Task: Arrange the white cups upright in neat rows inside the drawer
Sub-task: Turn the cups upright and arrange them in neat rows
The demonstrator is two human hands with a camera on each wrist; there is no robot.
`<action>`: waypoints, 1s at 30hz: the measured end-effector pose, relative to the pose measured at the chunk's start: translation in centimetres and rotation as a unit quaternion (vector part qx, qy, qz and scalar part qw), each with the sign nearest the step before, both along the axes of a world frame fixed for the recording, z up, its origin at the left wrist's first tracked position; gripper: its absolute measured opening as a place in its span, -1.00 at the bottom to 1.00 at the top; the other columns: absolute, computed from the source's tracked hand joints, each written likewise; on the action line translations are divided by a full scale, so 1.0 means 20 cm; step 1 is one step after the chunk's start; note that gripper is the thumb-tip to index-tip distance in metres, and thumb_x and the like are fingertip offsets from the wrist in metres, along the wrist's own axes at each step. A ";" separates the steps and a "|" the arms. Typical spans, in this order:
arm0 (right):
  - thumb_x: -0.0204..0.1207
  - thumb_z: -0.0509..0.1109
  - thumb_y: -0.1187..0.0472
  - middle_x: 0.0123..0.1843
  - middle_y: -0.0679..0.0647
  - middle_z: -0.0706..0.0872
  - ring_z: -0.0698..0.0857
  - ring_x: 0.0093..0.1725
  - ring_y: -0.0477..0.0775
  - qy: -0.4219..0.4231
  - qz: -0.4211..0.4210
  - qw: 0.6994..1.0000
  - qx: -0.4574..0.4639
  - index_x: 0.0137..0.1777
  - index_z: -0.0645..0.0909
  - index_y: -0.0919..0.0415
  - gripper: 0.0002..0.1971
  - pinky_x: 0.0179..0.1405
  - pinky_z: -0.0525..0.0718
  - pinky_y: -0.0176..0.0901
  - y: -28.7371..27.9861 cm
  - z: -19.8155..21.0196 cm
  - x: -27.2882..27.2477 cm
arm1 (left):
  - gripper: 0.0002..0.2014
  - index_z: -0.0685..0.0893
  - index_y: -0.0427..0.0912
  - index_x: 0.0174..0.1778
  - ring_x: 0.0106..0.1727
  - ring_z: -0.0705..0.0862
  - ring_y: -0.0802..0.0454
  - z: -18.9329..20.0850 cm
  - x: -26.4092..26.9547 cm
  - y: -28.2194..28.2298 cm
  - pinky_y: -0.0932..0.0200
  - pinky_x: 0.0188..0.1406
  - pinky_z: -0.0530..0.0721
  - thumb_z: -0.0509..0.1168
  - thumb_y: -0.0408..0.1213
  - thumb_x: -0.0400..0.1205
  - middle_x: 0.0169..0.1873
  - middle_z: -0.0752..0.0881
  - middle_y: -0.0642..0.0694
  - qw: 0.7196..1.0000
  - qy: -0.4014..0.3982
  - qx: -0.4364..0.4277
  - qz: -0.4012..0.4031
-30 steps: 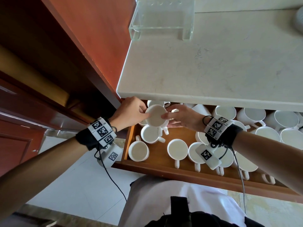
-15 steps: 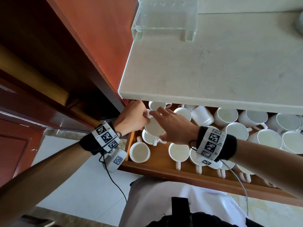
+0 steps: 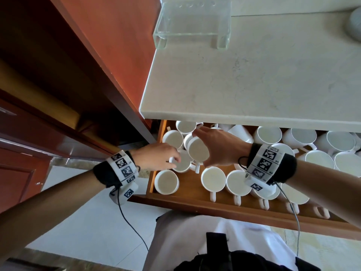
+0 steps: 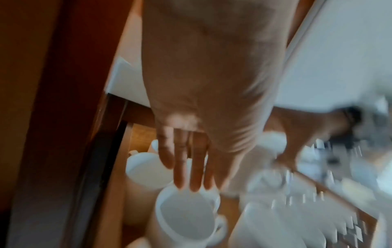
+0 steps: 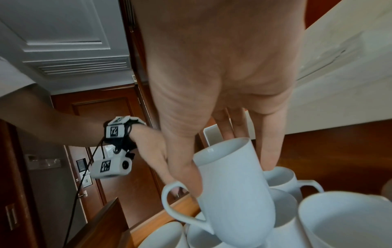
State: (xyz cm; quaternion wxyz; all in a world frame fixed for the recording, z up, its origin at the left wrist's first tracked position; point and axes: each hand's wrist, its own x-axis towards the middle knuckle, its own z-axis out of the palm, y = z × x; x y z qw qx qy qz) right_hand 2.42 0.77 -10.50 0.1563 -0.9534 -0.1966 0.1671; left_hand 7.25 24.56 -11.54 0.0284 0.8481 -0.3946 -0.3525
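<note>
An open wooden drawer holds many white cups. My right hand grips one white cup, thumb on one side and fingers behind. It hangs tilted above the left end of the drawer. Just left of it, my left hand touches the rim of an upright cup with straight fingertips. Three upright cups stand along the front. My right wrist hides more of them.
A pale stone counter overhangs the back of the drawer and hides its rear cups. A clear acrylic stand sits on it. Several cups crowd the back right, one lying on its side. A red-brown cabinet panel bounds the left.
Both hands held one cup a second ago. Now my right hand alone holds it, tilted, and my left hand has dropped forward onto the rim of the cup below.
</note>
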 end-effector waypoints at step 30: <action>0.22 0.75 -0.07 0.35 0.01 0.58 0.71 0.13 0.10 0.056 0.051 0.997 0.023 0.55 0.30 -0.05 -0.05 -0.09 0.71 -0.08 0.10 -0.04 -0.17 | -0.83 0.79 -0.17 -0.03 -0.14 0.75 0.00 -0.13 0.07 -0.10 0.19 -0.15 0.68 0.28 -0.30 0.76 -0.16 0.78 -0.04 0.990 -0.115 0.065 -0.051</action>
